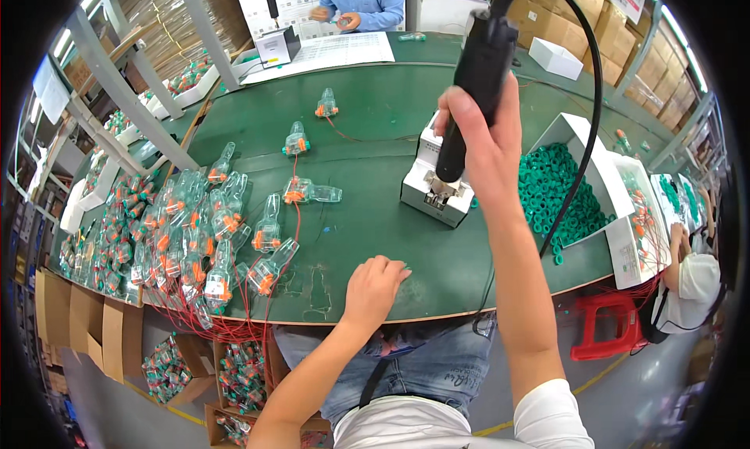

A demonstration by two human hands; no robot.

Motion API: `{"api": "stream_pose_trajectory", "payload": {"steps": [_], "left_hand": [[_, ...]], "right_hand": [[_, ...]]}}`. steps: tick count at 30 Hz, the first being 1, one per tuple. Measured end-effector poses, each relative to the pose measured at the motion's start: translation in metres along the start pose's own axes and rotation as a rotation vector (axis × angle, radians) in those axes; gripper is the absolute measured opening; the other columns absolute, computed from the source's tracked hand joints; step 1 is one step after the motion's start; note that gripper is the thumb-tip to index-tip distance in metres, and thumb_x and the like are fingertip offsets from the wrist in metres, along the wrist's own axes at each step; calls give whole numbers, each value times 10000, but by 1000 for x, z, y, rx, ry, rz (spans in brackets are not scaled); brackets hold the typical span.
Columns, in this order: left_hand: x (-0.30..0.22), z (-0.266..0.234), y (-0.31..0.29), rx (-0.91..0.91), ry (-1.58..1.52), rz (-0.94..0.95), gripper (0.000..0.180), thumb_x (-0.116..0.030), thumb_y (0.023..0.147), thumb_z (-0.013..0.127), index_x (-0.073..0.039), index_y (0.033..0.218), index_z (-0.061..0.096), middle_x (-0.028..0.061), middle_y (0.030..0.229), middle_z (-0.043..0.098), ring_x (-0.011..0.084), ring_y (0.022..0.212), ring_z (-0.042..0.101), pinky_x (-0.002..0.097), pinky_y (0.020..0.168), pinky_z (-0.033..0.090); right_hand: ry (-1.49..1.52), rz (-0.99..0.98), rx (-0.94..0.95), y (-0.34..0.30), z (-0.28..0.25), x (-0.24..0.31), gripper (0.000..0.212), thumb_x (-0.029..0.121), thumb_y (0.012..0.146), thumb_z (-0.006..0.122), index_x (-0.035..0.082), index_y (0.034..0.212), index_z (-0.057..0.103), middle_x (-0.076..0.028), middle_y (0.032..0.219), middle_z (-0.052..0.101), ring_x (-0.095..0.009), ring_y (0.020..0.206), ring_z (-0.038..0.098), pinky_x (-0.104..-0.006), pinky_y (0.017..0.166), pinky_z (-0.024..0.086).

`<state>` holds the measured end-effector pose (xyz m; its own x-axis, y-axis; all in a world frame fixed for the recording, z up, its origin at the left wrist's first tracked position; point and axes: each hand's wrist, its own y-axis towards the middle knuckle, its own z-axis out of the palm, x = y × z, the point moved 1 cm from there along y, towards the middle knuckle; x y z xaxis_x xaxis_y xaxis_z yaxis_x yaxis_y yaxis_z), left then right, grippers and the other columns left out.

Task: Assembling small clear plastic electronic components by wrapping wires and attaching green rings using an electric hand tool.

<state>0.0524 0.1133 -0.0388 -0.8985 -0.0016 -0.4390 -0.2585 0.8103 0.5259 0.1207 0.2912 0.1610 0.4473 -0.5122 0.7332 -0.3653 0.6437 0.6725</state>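
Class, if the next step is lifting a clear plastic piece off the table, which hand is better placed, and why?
Probably the left hand: it looks empty and is nearer the clear plastic pieces. The right hand grips the black tool and seems less free.

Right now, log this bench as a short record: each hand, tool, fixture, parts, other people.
Right hand: gripping a black corded power tool, pointed downward
Left hand: loosely curled at the green table's near edge, no held thing visible
Fixture: small white-and-grey block under the tool's lower end; contact unclear
Left side: heaped clear plastic, orange and green assemblies with red wires
Right side: white box of green rings
Other people: blue-sleeved worker opposite; white-sleeved person at right
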Motion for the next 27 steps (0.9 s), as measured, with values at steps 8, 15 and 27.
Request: {"api": "stream_pose_trajectory", "payload": {"steps": [8,15,27], "left_hand": [[17,2,17,-48,194,-56,146,-227,883,707,-111,841,628,38,795,601,231,750,612,359,591,500],[19,-1,19,-12,32,-92,136,-223,870,719,-120,842,634,0,755,613,230,712,567,371,682,403],[19,-2,19,26,-14,-159,112,-210,834,733,-133,845,654,-10,802,614,226,772,541,389,750,338]], "right_hand": [[157,-219,-29,-11,-17,-60,326,177,1011,559,25,1265,422,-58,790,573,-108,605,555,-260,535,486],[252,67,53,-44,-5,-60,402,302,1020,531,21,1280,409,-74,752,552,-133,536,529,-267,494,445],[251,156,67,-121,25,-69,927,632,922,582,-84,1433,292,-87,816,574,-152,581,599,-277,508,500]]}}
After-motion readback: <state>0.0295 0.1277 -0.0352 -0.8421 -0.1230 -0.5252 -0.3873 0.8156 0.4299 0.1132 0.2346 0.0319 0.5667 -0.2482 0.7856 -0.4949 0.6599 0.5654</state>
